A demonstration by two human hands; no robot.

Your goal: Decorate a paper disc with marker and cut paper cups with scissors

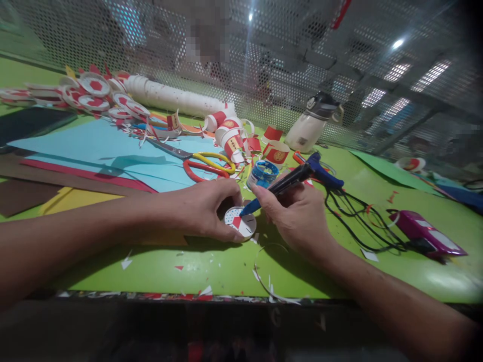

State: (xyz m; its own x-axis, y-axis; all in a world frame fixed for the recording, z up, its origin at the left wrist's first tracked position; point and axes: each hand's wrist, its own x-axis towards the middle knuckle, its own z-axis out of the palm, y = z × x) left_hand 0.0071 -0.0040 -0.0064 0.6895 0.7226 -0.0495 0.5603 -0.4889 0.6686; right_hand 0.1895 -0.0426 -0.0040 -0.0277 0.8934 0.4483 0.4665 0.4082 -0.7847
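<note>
Marker tip on a small white disc, amid a crowded worktop

Cut paper and tools crowd the green worktop (222, 269) around both hands. One pair of scissors (209, 167), with a red and a yellow handle loop, lies on light-blue paper (75, 146) beyond the left hand (207, 208). One jar (262, 173) of blue stands just behind the right hand (300, 218), close in beside the marker (285, 185). Farther back are one long white stack of cups (177, 98), one white bottle (307, 128) with a black lid, and cut red-and-white cup pieces (228, 133). At the right, black cable (350, 218) loops beside one purple box (426, 234).

The marker and right hand partly cover the jar; the left forearm crosses yellow paper (81, 198). The blue-handled tool (326, 173) is probably a glue gun, its front part hidden behind the marker. The background beyond the perforated panel (158, 55) is blurred, and the pile of red-and-white discs (94, 85) overlaps too much to count.

One white disc (248, 227), bearing one red pentagon and many blue dots, is between the hands near the worktop's front edge. The left fingers pinch its rim; the right fingers are closed around the one marker, its blue tip at the disc's face beside the pentagon.
</note>
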